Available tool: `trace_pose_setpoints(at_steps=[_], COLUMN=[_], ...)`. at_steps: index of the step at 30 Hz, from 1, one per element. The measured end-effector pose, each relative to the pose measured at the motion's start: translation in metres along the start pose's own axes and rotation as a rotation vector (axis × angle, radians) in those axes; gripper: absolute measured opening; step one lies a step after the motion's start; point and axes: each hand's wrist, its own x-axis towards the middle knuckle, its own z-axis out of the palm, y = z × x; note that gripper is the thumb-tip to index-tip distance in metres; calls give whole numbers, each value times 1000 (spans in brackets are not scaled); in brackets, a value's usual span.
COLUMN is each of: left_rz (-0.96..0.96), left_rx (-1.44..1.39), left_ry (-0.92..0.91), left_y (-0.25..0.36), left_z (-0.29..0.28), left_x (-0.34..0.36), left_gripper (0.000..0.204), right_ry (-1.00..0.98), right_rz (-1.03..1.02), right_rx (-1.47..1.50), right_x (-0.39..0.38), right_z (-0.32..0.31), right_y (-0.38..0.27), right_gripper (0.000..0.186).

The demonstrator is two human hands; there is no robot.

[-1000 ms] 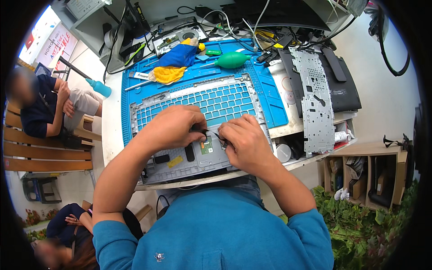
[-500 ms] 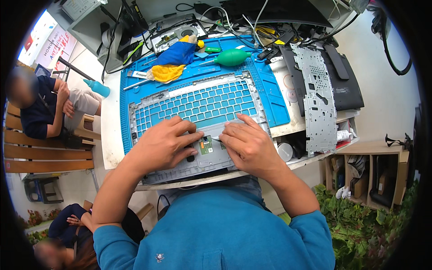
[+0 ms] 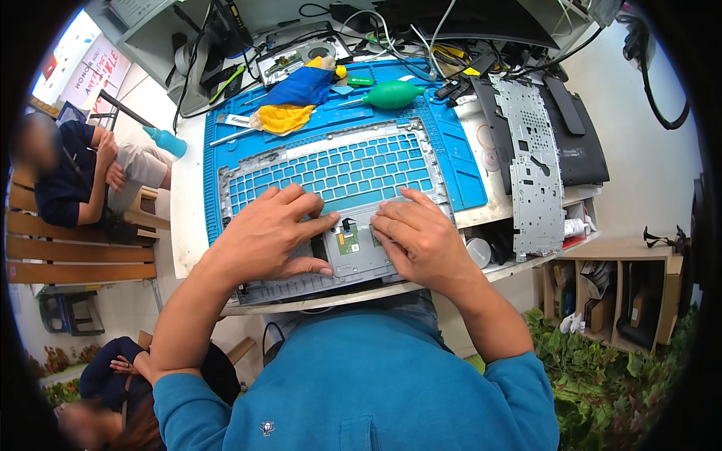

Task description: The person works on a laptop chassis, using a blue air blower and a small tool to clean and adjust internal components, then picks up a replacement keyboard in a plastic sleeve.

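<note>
A silver laptop top case (image 3: 252, 163), turned underside up with an open key grid, lies on a blue repair mat (image 3: 460, 177). At its near side is a grey touchpad (image 3: 366, 259) with a green circuit board and a short dark cable. My left hand (image 3: 274, 233) holds the touchpad's left edge, thumb low and index finger high. A dark gap shows between that thumb and finger. My right hand (image 3: 421, 237) grips the touchpad's right side with bent fingers; its thumb tip is partly hidden.
A green air blower (image 3: 393, 95) and a blue and yellow cloth (image 3: 297, 94) lie beyond the case. To the right, a perforated metal plate (image 3: 535, 165) leans on a black laptop cover (image 3: 583, 154). Cables clutter the back. Two people sit at the left.
My left thumb has moved right, onto the touchpad's edge, and the dark gap beside it has widened. The touchpad's board shows more fully. My right hand has shifted slightly.
</note>
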Motion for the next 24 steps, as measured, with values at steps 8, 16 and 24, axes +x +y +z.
trace_pose_setpoints(at_steps=[8, 16, 24], left_rz=[-12, -7, -1], left_rx=[-50, -2, -8], left_ry=[48, 35, 64], left_y=[2, 3, 2], left_z=[0, 5, 2], left_x=[1, 2, 1], left_gripper=[84, 87, 82], right_ry=[129, 83, 66], right_rz=[101, 135, 95], right_rx=[-123, -210, -189], right_x=[4, -5, 2], right_z=[-18, -27, -17], right_y=[4, 12, -3], right_gripper=[40, 39, 33])
